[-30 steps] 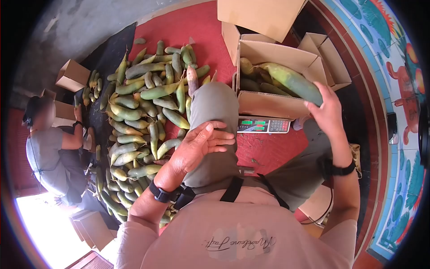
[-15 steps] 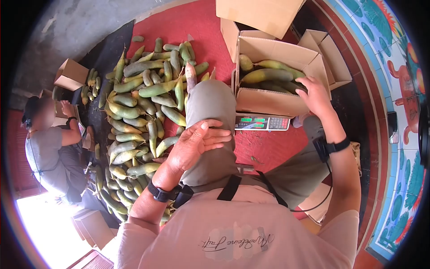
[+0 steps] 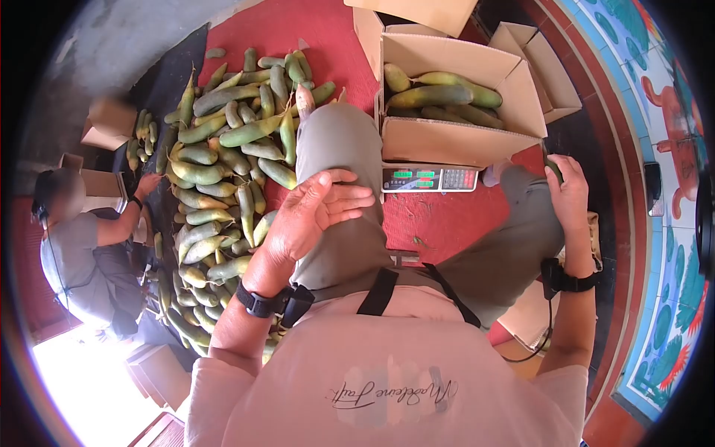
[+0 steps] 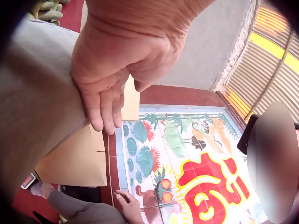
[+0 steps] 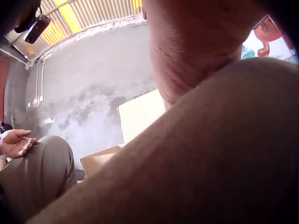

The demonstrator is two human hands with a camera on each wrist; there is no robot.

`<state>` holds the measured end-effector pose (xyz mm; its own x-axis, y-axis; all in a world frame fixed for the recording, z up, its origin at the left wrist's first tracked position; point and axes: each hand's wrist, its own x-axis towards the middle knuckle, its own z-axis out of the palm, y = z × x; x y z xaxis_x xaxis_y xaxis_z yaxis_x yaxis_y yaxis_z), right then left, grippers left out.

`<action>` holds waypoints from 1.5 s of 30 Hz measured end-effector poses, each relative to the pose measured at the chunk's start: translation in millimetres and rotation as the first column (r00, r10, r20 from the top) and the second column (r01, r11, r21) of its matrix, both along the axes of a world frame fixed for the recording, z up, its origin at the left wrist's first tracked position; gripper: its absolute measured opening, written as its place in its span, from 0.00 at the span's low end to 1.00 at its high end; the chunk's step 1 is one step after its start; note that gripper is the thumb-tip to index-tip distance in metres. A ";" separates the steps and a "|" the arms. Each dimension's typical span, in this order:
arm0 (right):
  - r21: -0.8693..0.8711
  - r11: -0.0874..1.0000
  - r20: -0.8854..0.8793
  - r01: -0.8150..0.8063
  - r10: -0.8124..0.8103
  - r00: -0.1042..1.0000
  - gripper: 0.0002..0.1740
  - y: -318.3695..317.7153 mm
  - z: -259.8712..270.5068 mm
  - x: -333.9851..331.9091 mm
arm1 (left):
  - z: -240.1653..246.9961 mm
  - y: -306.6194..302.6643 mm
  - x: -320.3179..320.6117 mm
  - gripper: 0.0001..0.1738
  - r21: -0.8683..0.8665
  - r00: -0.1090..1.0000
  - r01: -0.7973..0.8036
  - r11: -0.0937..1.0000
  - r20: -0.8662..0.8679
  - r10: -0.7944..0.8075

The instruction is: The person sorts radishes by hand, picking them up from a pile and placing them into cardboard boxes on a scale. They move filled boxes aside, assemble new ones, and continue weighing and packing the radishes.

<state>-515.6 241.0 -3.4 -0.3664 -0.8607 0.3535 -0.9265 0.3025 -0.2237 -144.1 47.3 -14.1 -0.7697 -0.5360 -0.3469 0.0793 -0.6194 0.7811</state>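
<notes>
Below me, seen from my own head, my left hand (image 3: 316, 208) is open beside my raised left knee (image 3: 335, 141), palm partly turned up, fingers extended and loosely together, holding nothing. My right hand (image 3: 570, 197) is lowered just outside my right knee (image 3: 525, 197), fingers bent beside a small dark green thing (image 3: 553, 172); I cannot tell whether they grip it. The knee hides those fingers in the right wrist view.

Ahead, between my knees and beyond them, an open cardboard box (image 3: 462, 141) holds several long green vegetables (image 3: 432, 96), lying on their sides across one another. Along its near side, a scale (image 3: 428, 179) shows green-lit displays and a keypad, above red floor covering (image 3: 421, 227). Another open box (image 3: 553, 97) stands beyond the first one's right side.

To the left of my left knee spreads a large heap of green vegetables (image 3: 197, 173), pale or yellowish at some ends, jumbled in many directions. Past it, at far left, another person (image 3: 78, 249) sits in a grey top, one arm reaching towards the heap's edge.

I wear a pale pink shirt (image 3: 387, 380) with script lettering, and a dark band (image 3: 257, 302) circles my left wrist. At far right are painted tiles (image 3: 674, 149).
</notes>
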 end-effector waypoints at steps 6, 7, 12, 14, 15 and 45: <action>0.026 0.999 -0.022 0.021 -0.021 1.000 0.11 0.9 -5.9 3.4 | 0.6 2.5 -2.6 0.25 -0.046 1.000 -0.015 0.999 0.024 0.016; 0.030 0.999 -0.043 0.013 -0.012 0.999 0.11 0.9 -6.6 3.2 | 0.5 2.8 -3.3 0.25 -0.052 0.999 -0.020 0.998 0.027 0.021; 0.042 0.999 -0.060 0.013 -0.011 0.998 0.10 2.0 -8.7 3.5 | 1.8 5.2 -4.8 0.24 -0.072 0.998 -0.035 0.997 0.039 0.038; 0.038 0.999 -0.097 0.018 -0.015 0.995 0.10 4.0 -11.7 0.9 | 3.5 6.3 -4.1 0.24 -0.091 0.997 -0.052 0.994 0.048 0.057; 0.031 1.000 -0.087 -0.002 0.005 0.996 0.10 4.6 -12.2 0.3 | 4.9 6.7 -2.4 0.23 -0.097 0.998 -0.055 0.994 0.030 0.058; 0.168 0.986 -0.087 0.018 -0.003 0.996 0.09 1.0 -21.8 -5.4 | -298.4 -43.1 351.2 0.19 -0.552 -0.065 0.081 0.830 0.828 0.557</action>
